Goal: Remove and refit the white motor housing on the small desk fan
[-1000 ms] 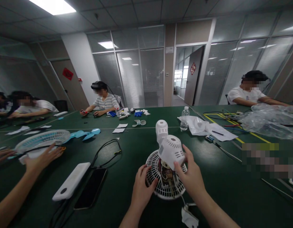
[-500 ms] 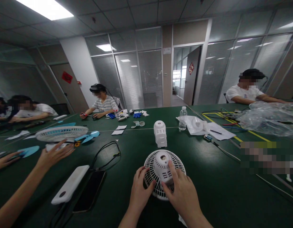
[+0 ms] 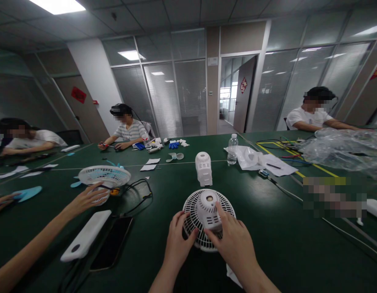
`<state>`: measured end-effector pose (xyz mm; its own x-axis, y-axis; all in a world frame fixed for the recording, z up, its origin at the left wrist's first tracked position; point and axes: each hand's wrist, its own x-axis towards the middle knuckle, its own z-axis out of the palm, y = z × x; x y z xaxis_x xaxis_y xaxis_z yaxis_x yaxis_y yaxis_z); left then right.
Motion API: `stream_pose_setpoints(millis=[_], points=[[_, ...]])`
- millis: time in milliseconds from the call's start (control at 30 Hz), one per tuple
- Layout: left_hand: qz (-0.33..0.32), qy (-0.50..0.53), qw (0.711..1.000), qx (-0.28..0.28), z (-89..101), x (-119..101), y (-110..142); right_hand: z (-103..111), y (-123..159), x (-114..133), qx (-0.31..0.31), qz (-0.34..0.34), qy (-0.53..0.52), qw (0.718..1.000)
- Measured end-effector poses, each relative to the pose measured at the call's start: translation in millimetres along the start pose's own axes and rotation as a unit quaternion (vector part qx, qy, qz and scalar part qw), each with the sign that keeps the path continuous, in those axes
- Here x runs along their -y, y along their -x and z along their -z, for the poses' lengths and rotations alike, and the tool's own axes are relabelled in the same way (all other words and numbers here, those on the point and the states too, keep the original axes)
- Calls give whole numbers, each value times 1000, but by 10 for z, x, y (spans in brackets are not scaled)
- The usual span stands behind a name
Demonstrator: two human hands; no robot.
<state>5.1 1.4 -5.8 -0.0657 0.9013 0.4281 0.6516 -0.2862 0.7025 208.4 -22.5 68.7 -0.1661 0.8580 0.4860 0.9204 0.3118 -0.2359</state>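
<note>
A round white fan grille (image 3: pixel 227 204) lies on the green table in front of me, with a white motor housing (image 3: pixel 206 206) standing on its middle. The housing has vent slots and a round hole in its top. My left hand (image 3: pixel 178 238) curls at the grille's left rim, fingers on the edge and thumb toward the housing. Around the housing's right side, my right hand (image 3: pixel 235 240) is closed, its index finger near the top and its thumb low at the front. Part of the grille is covered by my hands. Just beyond stands a similar white housing piece (image 3: pixel 203 169).
To my left lie a black phone (image 3: pixel 112 244) and a white power bank (image 3: pixel 86 236) with cables. A co-worker's hand (image 3: pixel 89 199) holds another fan (image 3: pixel 104 176). A water bottle (image 3: pixel 233 149), papers (image 3: pixel 280 165) and plastic bags (image 3: pixel 344 148) sit farther right.
My hands keep nearly the same hold on the grille and housing. On the left, the co-worker's hand and fan have moved right, and the fan is tilted differently. My view has shifted slightly.
</note>
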Motion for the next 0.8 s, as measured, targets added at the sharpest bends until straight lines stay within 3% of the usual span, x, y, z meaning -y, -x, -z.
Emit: stream_pose_setpoints(millis=[633, 800], points=[[8, -4, 1000, 11, 0, -10, 10, -48, 66, -16, 11, 3, 12, 1000], [4, -7, 1000, 14, 18, -30, 1, -92, 123, -44, -17, 5, 2, 1000]])
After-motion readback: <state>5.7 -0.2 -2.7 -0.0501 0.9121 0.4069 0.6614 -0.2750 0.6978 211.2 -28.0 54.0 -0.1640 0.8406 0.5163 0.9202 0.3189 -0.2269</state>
